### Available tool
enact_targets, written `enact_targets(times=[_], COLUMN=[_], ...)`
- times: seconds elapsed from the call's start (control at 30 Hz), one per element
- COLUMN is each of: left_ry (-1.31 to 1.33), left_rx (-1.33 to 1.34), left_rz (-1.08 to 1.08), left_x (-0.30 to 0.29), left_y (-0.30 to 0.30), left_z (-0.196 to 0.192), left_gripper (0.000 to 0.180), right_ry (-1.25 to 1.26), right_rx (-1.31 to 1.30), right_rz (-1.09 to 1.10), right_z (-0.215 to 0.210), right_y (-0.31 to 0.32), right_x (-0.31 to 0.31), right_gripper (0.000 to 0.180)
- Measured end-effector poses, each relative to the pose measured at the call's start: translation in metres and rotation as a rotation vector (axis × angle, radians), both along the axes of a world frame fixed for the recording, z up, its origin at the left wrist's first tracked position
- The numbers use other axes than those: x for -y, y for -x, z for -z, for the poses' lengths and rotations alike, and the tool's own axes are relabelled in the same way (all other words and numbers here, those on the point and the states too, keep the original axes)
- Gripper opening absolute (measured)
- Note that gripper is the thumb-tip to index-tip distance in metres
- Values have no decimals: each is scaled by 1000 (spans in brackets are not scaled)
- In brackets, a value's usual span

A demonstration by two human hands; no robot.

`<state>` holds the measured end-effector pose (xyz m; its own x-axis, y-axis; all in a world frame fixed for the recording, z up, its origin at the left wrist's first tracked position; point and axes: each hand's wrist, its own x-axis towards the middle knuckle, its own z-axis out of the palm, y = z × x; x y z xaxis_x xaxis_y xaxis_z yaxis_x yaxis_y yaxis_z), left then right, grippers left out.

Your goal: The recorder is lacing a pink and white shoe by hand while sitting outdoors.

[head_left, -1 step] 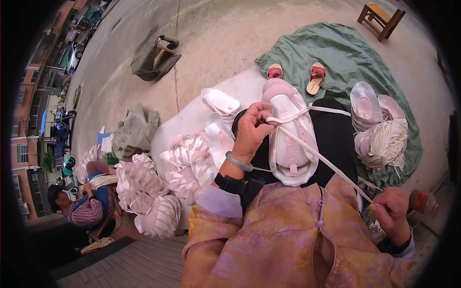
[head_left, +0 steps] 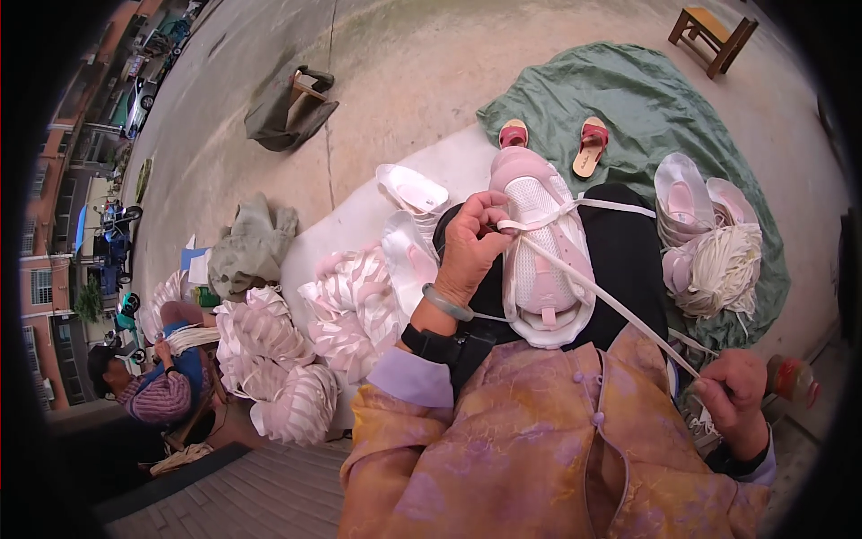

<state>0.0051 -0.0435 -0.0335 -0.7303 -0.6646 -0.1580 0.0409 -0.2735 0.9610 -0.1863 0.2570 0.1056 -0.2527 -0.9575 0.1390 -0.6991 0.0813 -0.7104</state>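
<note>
A pink and white shoe upper (head_left: 542, 269) lies across my lap, its heel end toward me. My left hand (head_left: 471, 247) is closed in a pinch at its left edge, with finger and thumb on a flat white shoelace (head_left: 620, 312). From there the lace stretches tight down to the right, where my right hand (head_left: 732, 391) grips it, fingers curled in. Another stretch of lace crosses the upper's front and runs out to the right over my dark trouser leg. The tip held in my right hand is hidden.
Heaps of laced pink and white uppers (head_left: 350, 314) lie at left beside white uppers (head_left: 413, 189). A bundle of cream laces (head_left: 732, 269) and more uppers sit right on a green tarp (head_left: 620, 85). Red sandals (head_left: 590, 148) lie ahead. Another person (head_left: 162, 395) sits far left.
</note>
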Motion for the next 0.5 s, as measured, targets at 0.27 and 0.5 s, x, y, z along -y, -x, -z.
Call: enact_targets(times=[0.27,0.5], left_ry=[93,252], left_rx=[43,100], left_rz=[-62,-79], left_x=[-11,-18], left_y=[7,7], left_z=[10,18], left_gripper=[49,49], right_ry=[116,51], right_rx=[-508,-793], right_rz=[116,153], right_z=[-26,-18], right_y=[6,6], right_x=[-33,-65], right_gripper=[14,12])
